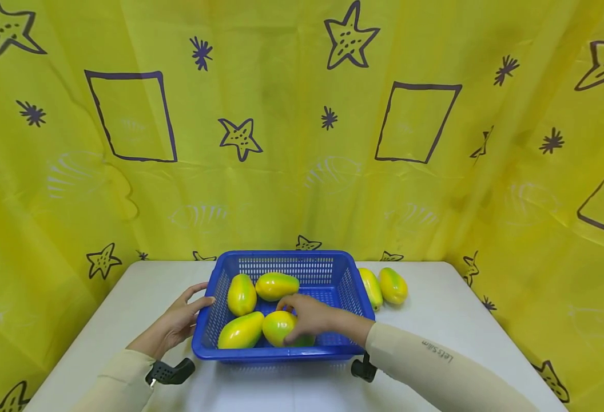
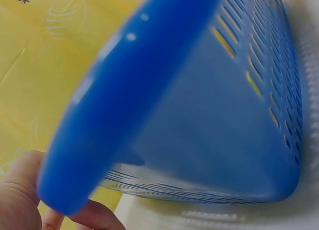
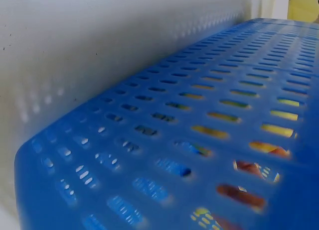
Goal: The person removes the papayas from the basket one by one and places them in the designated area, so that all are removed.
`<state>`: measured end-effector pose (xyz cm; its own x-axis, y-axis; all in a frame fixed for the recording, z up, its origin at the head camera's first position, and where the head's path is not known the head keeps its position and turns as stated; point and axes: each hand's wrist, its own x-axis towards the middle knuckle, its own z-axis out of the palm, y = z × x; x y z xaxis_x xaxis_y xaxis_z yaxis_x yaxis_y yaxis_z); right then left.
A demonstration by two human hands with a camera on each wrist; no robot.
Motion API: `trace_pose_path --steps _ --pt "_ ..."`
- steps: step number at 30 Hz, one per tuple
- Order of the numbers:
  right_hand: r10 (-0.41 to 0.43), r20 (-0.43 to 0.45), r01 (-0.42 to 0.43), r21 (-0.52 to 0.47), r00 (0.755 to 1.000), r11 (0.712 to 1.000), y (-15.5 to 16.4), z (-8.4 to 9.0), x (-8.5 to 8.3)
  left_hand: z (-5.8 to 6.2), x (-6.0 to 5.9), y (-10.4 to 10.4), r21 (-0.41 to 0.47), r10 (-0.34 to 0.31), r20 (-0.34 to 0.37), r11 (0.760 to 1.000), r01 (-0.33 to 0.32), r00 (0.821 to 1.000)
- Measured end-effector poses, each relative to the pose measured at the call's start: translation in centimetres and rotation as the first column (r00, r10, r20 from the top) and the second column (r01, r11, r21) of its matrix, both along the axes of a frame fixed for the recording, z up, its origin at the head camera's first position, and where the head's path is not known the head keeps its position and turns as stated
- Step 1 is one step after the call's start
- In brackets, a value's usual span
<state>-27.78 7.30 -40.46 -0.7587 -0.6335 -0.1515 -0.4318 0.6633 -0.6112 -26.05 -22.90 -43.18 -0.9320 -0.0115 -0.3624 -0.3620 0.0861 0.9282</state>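
Note:
A blue plastic basket (image 1: 281,353) with slotted walls stands on the table, several glossy yellow-green papayas inside it. My left hand (image 1: 181,317) holds the basket's left rim; in the left wrist view its thumb (image 2: 20,195) and fingers lie on either side of the rim corner. Reaching in over the right wall, my right hand (image 1: 309,317) has its fingers and thumb curled round a papaya (image 1: 276,327) near the front wall. A second papaya (image 1: 241,331) lies just left of that one. Behind them are an upright-lying papaya (image 1: 242,294) and a sideways one (image 1: 276,286).
Outside the basket's right wall, two more papayas (image 1: 393,286) lie on the white table (image 1: 420,320). A yellow curtain (image 1: 281,200) with star drawings hangs behind and at both sides. The right wrist view is filled mostly by the slotted basket wall (image 3: 164,120).

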Motion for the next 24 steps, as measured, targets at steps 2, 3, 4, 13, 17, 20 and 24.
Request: trace_pose_path --steps 2,3,4,13,17,20,24 --pt "0.000 0.005 0.000 -0.009 1.000 1.000 0.1 0.2 -0.2 0.0 0.0 0.0 0.003 0.002 0.000 1.000 -0.002 1.000" --pt "0.000 0.008 0.000 -0.011 1.000 1.000 0.2 0.2 -0.2 -0.1 0.0 0.0 0.003 0.001 -0.001 1.000 -0.001 1.000" --pt "-0.003 0.013 0.003 -0.013 1.000 1.000 0.3 0.3 -0.3 -0.1 0.0 0.0 0.003 0.001 -0.002 1.000 -0.001 1.000" --pt "-0.055 0.128 0.061 -0.039 0.990 0.997 1.4 1.3 -1.0 -0.1 0.1 0.0 0.004 -0.001 -0.002 1.000 0.001 1.000" --pt "-0.093 0.234 0.115 -0.081 0.968 0.990 2.0 1.8 -1.4 -0.1 0.1 0.0 0.004 -0.003 -0.001 1.000 0.003 1.000" --pt "-0.123 0.313 0.163 -0.104 0.942 0.981 2.4 2.1 -1.8 -0.1 0.1 0.0 0.005 -0.002 -0.002 1.000 0.002 1.000" --pt "-0.153 0.411 0.221 -0.123 0.899 0.967 2.8 2.4 -2.3 0.0 0.1 0.0 0.011 0.001 -0.002 1.000 -0.001 1.000"
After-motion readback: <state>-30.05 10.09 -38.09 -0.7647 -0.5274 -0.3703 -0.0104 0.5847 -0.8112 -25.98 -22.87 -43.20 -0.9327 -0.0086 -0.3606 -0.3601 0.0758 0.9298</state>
